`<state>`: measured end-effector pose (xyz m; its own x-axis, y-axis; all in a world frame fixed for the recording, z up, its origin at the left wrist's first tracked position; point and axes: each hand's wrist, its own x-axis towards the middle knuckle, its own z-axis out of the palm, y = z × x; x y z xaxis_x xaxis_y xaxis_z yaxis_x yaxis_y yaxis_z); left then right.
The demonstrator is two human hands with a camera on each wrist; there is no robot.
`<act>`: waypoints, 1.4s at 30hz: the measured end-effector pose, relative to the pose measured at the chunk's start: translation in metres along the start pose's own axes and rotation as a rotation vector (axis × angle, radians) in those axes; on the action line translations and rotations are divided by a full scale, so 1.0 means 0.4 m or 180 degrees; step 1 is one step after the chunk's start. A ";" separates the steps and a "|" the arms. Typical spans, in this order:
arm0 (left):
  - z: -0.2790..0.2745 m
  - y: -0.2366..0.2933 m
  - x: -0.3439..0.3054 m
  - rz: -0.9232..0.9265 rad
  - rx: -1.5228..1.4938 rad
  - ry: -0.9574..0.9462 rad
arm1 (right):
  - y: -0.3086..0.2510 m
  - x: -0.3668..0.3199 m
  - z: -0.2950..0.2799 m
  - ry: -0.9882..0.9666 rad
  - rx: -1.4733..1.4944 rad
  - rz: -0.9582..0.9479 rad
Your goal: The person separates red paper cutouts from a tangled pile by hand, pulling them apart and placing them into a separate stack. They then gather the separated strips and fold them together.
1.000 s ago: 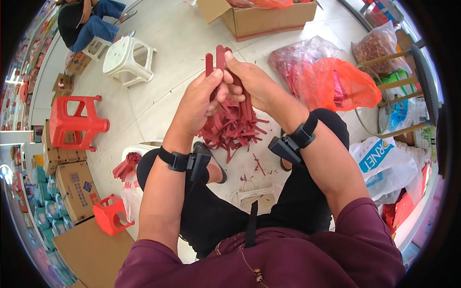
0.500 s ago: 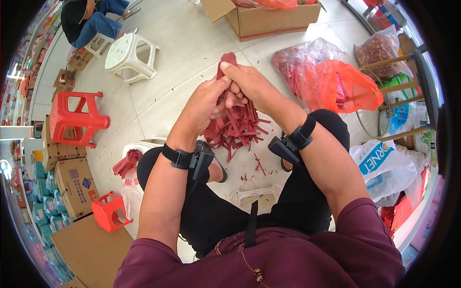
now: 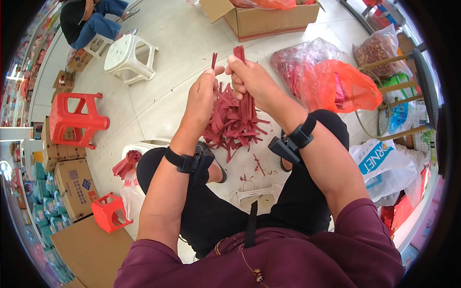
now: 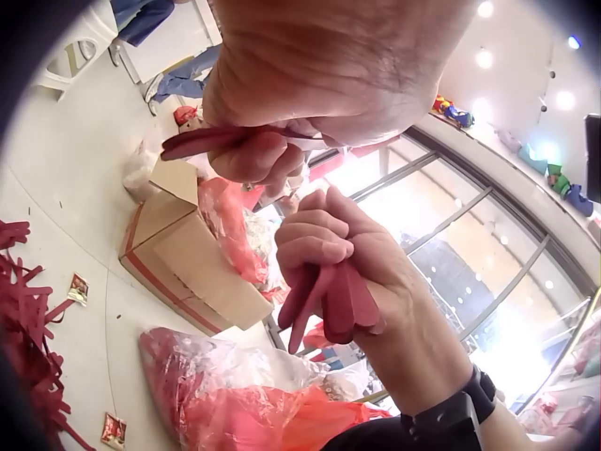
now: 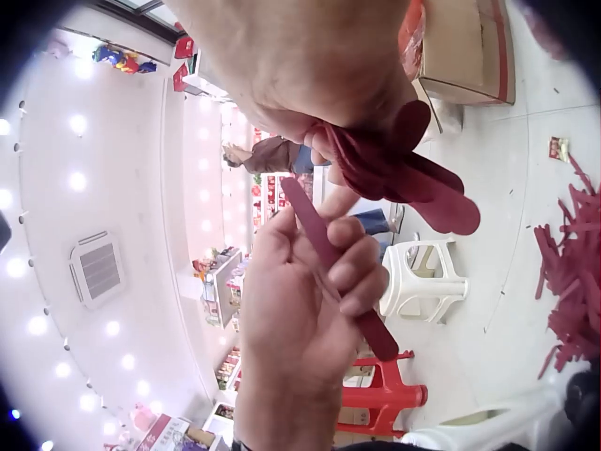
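My left hand pinches a flat dark red strip with rounded ends, which runs across the fingers in the right wrist view. A bunch of like red strips is gripped in my right hand, their ends fanned out past the fist. The two hands are held close together but apart, over a loose pile of red strips on the floor. Part of the bunch is hidden behind the right fingers.
A tied bundle of red strips lies at the left knee. Red stools and a white stool stand left. A cardboard box stands ahead; an orange plastic bag sits right. A seated person is at far left.
The hands, earlier together around the strips, have drawn apart. The left hand has moved slightly left with its strip; the bunch stays in the right hand.
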<state>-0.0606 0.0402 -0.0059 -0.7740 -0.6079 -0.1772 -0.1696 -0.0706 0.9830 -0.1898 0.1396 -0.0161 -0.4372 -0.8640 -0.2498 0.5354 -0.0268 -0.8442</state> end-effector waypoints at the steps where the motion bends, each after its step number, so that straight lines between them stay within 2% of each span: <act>1: 0.003 -0.002 0.001 0.0064 -0.0031 0.0028 | 0.003 -0.006 0.009 -0.0037 -0.0093 -0.0001; 7: 0.038 0.005 -0.008 0.0701 0.0557 0.0143 | 0.011 -0.012 0.027 -0.0140 -0.0337 -0.0161; 10: 0.047 0.024 -0.023 0.0944 0.0792 -0.0138 | 0.018 -0.006 0.023 -0.0239 -0.0279 -0.0197; 13: 0.055 -0.003 -0.019 0.0938 0.0496 -0.0322 | 0.023 0.000 0.014 -0.0104 -0.0284 -0.0128; 16: 0.051 -0.031 -0.020 0.0735 0.0410 -0.0247 | 0.020 0.001 0.006 0.0059 -0.0186 -0.0034; 19: 0.038 -0.045 -0.016 0.0502 0.0633 -0.0468 | 0.002 -0.001 -0.002 0.0331 -0.0341 -0.0123; 22: 0.050 -0.061 -0.024 0.0704 0.0897 -0.0331 | 0.004 0.011 -0.017 0.0498 -0.0260 -0.0386; 23: 0.054 -0.066 -0.025 0.0624 0.0955 -0.0311 | 0.000 0.013 -0.030 0.0503 -0.0460 -0.0266; 26: 0.059 -0.066 -0.039 0.0468 0.1290 -0.0268 | -0.013 -0.001 -0.022 0.0614 -0.0294 -0.0169; 28: 0.060 -0.039 -0.047 0.0477 0.1728 -0.0283 | -0.011 0.002 -0.022 0.0602 -0.0258 -0.0251; 31: 0.068 -0.053 -0.043 0.0806 0.1938 -0.0153 | -0.004 0.005 -0.024 0.0542 -0.0188 -0.0301; 37: 0.067 -0.026 -0.041 0.0353 0.2416 -0.0252 | -0.007 -0.005 -0.024 0.0372 0.0074 -0.0324; 40: 0.047 -0.059 -0.017 0.0904 0.1692 -0.0057 | -0.014 -0.011 -0.029 0.0202 0.0300 -0.0363; 41: 0.044 -0.069 -0.010 0.0566 0.0686 -0.0395 | -0.016 -0.013 -0.027 0.0147 0.0394 -0.0373; 42: 0.048 -0.074 -0.007 0.0433 0.0431 -0.0562 | -0.015 -0.013 -0.027 0.0115 0.0403 -0.0358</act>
<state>-0.0650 0.0593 -0.0355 -0.8877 -0.4563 -0.0613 -0.1276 0.1160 0.9850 -0.1984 0.1497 -0.0149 -0.5239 -0.8334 -0.1759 0.5674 -0.1874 -0.8018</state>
